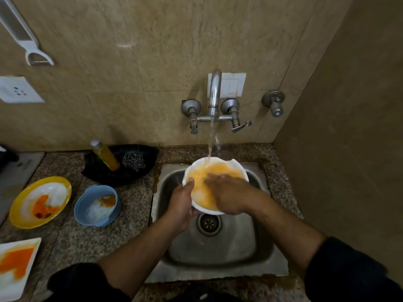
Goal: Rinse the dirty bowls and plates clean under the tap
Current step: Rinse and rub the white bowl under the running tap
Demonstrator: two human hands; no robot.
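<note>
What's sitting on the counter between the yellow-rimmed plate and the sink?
A blue bowl, smeared with orange sauce, sits between the yellow-rimmed plate and the sink, as the head view shows.

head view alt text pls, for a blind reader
A left hand grips a white scalloped bowl of yellow water under the running metal tap over a steel sink, while the right hand rubs inside it. Stained yellow plate, blue bowl and square white plate sit on the granite counter.

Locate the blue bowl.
Head view, left side: the blue bowl sits on the granite counter between the yellow plate and the sink.
</note>
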